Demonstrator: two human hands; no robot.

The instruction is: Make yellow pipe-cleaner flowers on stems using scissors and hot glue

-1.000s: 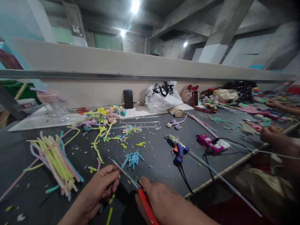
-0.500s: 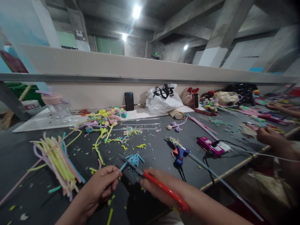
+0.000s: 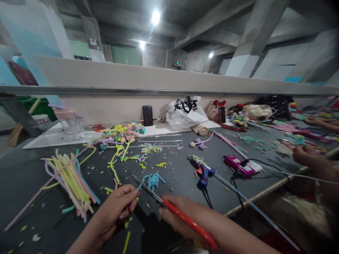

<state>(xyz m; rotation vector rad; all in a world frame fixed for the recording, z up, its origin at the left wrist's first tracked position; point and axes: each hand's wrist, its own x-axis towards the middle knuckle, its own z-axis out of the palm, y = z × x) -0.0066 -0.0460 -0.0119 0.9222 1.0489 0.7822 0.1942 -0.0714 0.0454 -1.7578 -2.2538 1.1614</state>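
Note:
Between the thumb and fingers of my left hand [image 3: 119,204] is a short light-blue fuzzy stem [image 3: 140,186], its free end pointing up and away. My right hand [image 3: 180,215] is closed round red-handled scissors [image 3: 189,223]. Their blades reach across toward the stem, just beyond my left fingertips; whether they touch it I cannot tell. Right behind the blades lies a small heap of cut blue stem pieces [image 3: 155,180] on the dark table [image 3: 180,185].
A bundle of pastel stems [image 3: 70,180] lies left. A blue glue gun [image 3: 205,173] and a purple power strip [image 3: 239,165] with cords sit right. Fuzzy flowers [image 3: 124,134], a phone [image 3: 147,115] and a white bag [image 3: 185,114] line the back. Another person's hand [image 3: 304,153] works at far right.
The view has shifted slightly, so the table things appear a little farther right. My left hand still pinches the blue stem, and my right hand keeps the scissors beside it.

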